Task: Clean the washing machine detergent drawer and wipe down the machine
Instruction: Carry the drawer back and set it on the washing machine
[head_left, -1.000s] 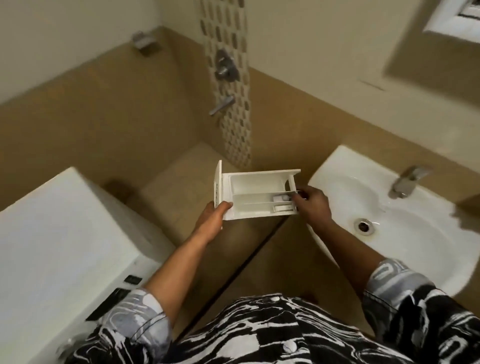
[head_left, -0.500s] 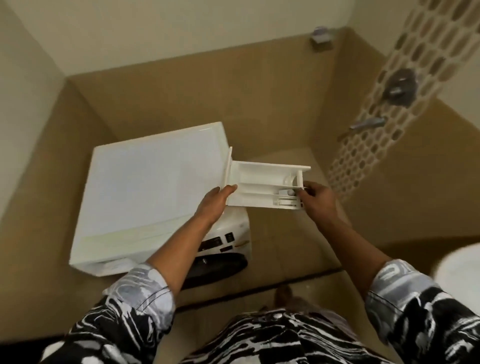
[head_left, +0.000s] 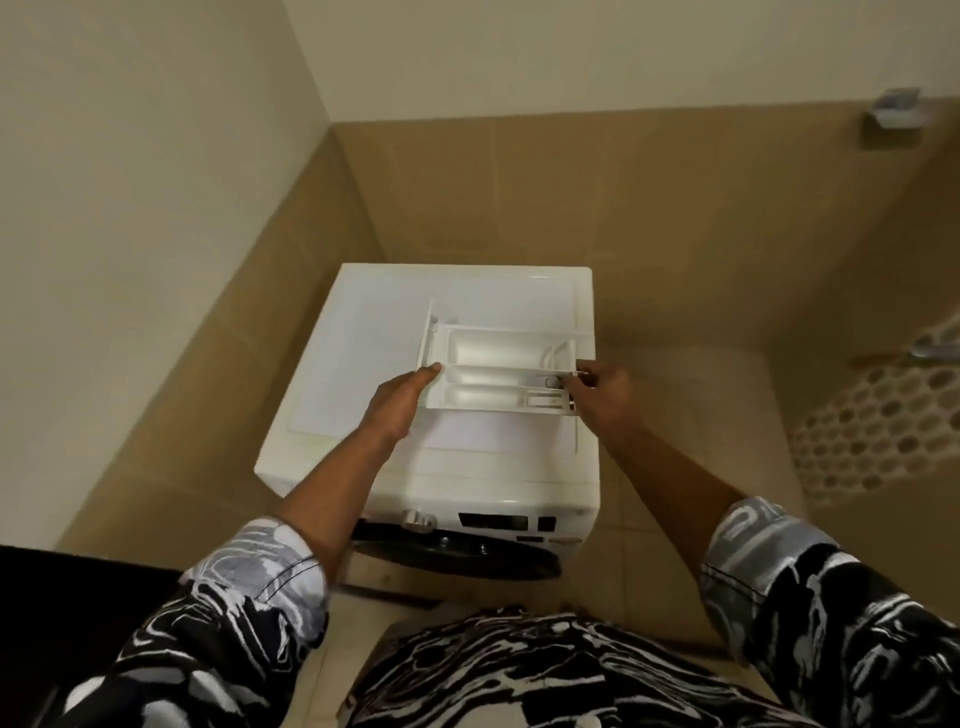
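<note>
The white detergent drawer (head_left: 493, 364) is held level over the top of the white washing machine (head_left: 363, 364). Its compartments face up and its front panel stands at the left end. My left hand (head_left: 402, 397) holds the drawer's left end from beneath, thumb on the near corner. My right hand (head_left: 602, 392) grips the drawer's right end, fingers curled round its edge. The machine's control panel (head_left: 493, 521) and dark door rim (head_left: 457, 556) show below the drawer, near my body.
The washing machine stands in a corner of tan tiled walls (head_left: 519, 197). A metal wall fitting (head_left: 893, 111) hangs at the upper right. A mosaic tile strip (head_left: 883, 415) with a tap (head_left: 935, 345) lies at the right edge. Tan floor runs right of the machine.
My view has swung left from the sink to the washing machine. Both hands have carried the drawer along, and it now hovers over the machine's top.
</note>
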